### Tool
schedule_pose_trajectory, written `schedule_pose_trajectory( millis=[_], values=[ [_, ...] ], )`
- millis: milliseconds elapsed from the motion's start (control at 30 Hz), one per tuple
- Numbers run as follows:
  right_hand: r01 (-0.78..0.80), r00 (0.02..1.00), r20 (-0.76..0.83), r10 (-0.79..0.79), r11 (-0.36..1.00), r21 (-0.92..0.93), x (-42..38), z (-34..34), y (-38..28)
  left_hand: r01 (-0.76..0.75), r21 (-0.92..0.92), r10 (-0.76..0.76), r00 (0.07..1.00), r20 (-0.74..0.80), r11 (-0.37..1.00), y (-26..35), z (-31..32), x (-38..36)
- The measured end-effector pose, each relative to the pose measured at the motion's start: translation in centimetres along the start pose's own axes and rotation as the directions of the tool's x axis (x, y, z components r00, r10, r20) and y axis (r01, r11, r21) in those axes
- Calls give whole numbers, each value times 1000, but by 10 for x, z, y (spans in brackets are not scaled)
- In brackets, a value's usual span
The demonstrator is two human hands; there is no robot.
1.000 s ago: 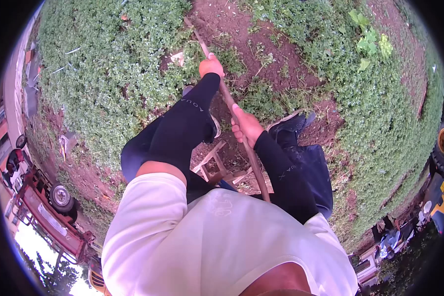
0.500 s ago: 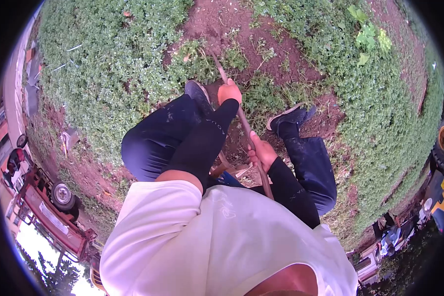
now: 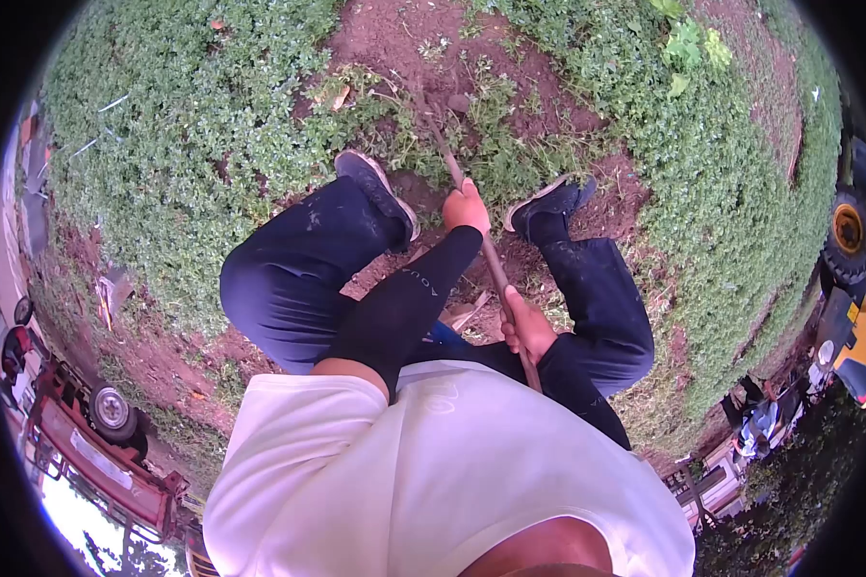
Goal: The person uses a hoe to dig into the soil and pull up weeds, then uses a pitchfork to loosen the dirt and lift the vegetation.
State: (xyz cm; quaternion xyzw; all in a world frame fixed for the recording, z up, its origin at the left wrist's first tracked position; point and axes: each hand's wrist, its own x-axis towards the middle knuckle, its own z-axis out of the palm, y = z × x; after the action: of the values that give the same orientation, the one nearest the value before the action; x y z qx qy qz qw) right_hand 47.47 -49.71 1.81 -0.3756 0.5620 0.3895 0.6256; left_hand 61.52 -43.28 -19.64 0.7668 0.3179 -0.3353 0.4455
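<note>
A long wooden handle (image 3: 495, 262) slants from the soil in front of me back toward my body. My left hand (image 3: 467, 207) is closed around it farther down, toward the ground. Nearer my waist, my right hand (image 3: 529, 327) also grips it. The far end reaches loosened soil and plants, and I cannot make out what head it carries. Its near end passes out of sight by my white shirt. Uprooted green plants (image 3: 491, 139) lie around the far end, and bare reddish soil (image 3: 385, 38) stretches beyond it.
My left shoe (image 3: 375, 192) and right shoe (image 3: 548, 207) stand on either side of the handle. Low green plants (image 3: 192, 135) grow on both sides. A red metal cart (image 3: 96, 442) with a wheel is at left, and a yellow machine (image 3: 854, 351) at right.
Both hands, still on the handle, appear slightly lower and farther right in the view. The surroundings have shifted left, and more of my left shoe shows.
</note>
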Motion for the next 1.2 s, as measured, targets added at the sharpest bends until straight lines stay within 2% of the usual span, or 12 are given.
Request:
schedule_pose_trajectory(
  millis=[33,100,233,367,433,533,633,667,833,967,1033,1200],
  values=[
    [78,997,16,-78,995,-55,15,11,-18,69,-214,-50,994,96,974,51,-33,-4],
    [136,990,57,-132,988,-74,48,43,-62,-26,-307,54,995,86,951,94,-64,49],
    [316,922,241,-303,949,-15,107,115,-139,-185,-198,182,983,-35,963,166,-118,147],
    [53,956,287,-51,999,1,110,99,-106,-81,-32,79,996,-34,996,105,-109,140],
    [19,963,268,28,986,-169,94,54,-65,73,36,-71,996,-60,997,58,-90,91],
    [-70,973,207,102,985,-158,66,29,-35,24,-22,-25,996,-81,999,27,-76,45],
    [0,990,132,44,948,-318,32,-6,0,98,-122,-109,990,-91,988,-35,-43,11],
    [-100,982,130,136,962,-252,24,-16,8,132,-147,-140,989,-45,980,-32,-41,-5],
    [-112,991,56,122,982,-154,-2,-19,15,183,-232,-186,982,8,955,-27,-34,-40],
    [16,1000,26,-13,989,-147,15,9,-6,121,-308,-130,992,-8,944,19,-56,-14],
    [87,994,78,-77,989,-122,33,28,-35,6,-399,20,998,60,917,65,-72,21],
    [205,959,182,-216,976,76,73,100,-142,-256,-93,262,963,60,962,192,-98,115]
  ],
)
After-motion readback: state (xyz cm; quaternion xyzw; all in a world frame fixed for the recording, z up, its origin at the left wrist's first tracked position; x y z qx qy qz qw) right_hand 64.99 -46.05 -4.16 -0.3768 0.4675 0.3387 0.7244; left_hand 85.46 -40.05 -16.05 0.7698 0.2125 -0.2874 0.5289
